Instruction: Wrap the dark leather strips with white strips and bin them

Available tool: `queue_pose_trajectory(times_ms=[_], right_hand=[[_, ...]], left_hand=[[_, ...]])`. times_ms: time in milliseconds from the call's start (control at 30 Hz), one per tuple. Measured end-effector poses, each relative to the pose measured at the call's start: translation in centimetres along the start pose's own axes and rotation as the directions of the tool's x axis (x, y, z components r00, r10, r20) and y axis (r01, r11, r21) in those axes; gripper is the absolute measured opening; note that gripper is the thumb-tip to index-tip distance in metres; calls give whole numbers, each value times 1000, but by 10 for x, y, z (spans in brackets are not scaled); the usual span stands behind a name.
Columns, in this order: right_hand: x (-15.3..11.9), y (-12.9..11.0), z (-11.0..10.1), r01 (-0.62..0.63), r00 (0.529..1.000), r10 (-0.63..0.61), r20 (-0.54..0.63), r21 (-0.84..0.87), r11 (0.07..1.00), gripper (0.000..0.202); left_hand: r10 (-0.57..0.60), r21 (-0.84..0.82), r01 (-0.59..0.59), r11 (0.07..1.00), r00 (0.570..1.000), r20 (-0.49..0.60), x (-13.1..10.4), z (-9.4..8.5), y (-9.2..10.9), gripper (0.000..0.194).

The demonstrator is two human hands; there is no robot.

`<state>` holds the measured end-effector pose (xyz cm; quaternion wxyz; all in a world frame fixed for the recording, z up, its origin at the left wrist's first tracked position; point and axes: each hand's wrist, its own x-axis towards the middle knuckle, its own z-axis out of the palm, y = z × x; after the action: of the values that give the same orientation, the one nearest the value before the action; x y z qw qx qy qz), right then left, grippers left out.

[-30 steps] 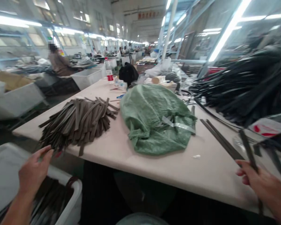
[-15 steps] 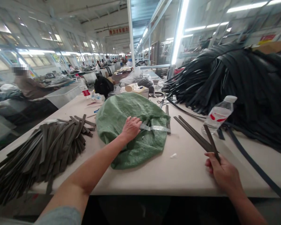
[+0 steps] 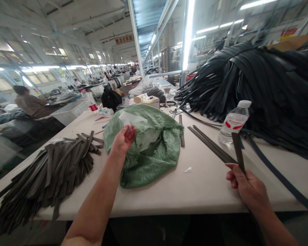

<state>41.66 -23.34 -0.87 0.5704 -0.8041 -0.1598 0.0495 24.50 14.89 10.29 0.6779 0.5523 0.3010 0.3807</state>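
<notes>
A thin, whitish translucent piece (image 3: 133,119) is pinched in my left hand (image 3: 123,139), over the left part of a crumpled green woven sack (image 3: 154,167). The sack lies on the table with its mouth gathered, and pale material shows in the opening. My right hand (image 3: 251,188) is closed on dark grey strips (image 3: 238,150) near the table's front edge. One of them points up, and others slant away to the left, close to the tabletop. How many it holds I cannot tell.
Left on the pale table (image 3: 195,200) is a heap of dark strips (image 3: 51,171). A big pile of long black straps (image 3: 267,95) fills the right back, with a water bottle (image 3: 234,123) before it. A white scrap (image 3: 188,169) lies mid-table. A person (image 3: 30,100) sits far left.
My left hand has moved left across the sack, drawing the translucent piece away from the sack's mouth. My right hand still grips its strips, the upright one now tilted a little differently.
</notes>
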Motion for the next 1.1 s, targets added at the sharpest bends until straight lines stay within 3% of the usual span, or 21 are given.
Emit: queue_pose_trajectory(times_ms=[67,133,200,233,300,367,467,533,600,667,733,800,933,1100], right_hand=[[-4,-3,-2,-43,999,41,21,90,995,51],[-10,-4,-4,-77,996,70,52,137,988,55],[-18,-5,-6,-93,993,84,80,122,988,54],[-21,-5,-6,-93,992,84,90,101,991,53],[-26,-5,-8,-89,992,84,94,56,994,51],[-28,-4,-9,-105,991,103,82,29,994,51],[-24,-4,-11,-154,984,152,97,16,988,47],[-20,-4,-12,-169,978,165,125,22,985,43],[-17,-6,-13,-171,979,166,121,32,985,40],[-17,-9,-13,-182,974,175,144,37,983,41],[-24,-14,-9,-193,963,179,200,56,980,44],[-38,-21,0,-204,945,171,279,92,975,51],[-84,-43,26,-118,910,83,405,64,991,54],[-140,-74,54,263,797,-242,553,44,964,35]], left_hand=[[-184,-253,164,953,981,-55,-26,-11,-9,6],[-167,-267,146,953,984,-57,-50,-19,-17,8],[66,-157,-83,984,992,-109,-69,-23,-15,14],[220,-72,-231,970,966,-136,-76,-26,-9,16],[461,67,-457,887,872,-165,-86,-31,9,17],[552,52,-553,832,814,-179,-94,-40,34,15],[576,-139,-632,762,761,-299,-109,-63,74,10],[501,-261,-626,735,760,-413,-123,-81,90,6],[304,-384,-481,788,847,-436,-139,-96,89,2],[22,-483,-205,851,934,-357,-154,-101,70,6],[-232,-528,65,847,938,-256,-167,-98,41,9],[-377,-570,207,795,905,-198,-176,-88,14,13],[-434,-692,231,684,891,-132,-181,-66,-10,16],[-463,-767,287,574,886,-14,-180,-40,-10,14]])
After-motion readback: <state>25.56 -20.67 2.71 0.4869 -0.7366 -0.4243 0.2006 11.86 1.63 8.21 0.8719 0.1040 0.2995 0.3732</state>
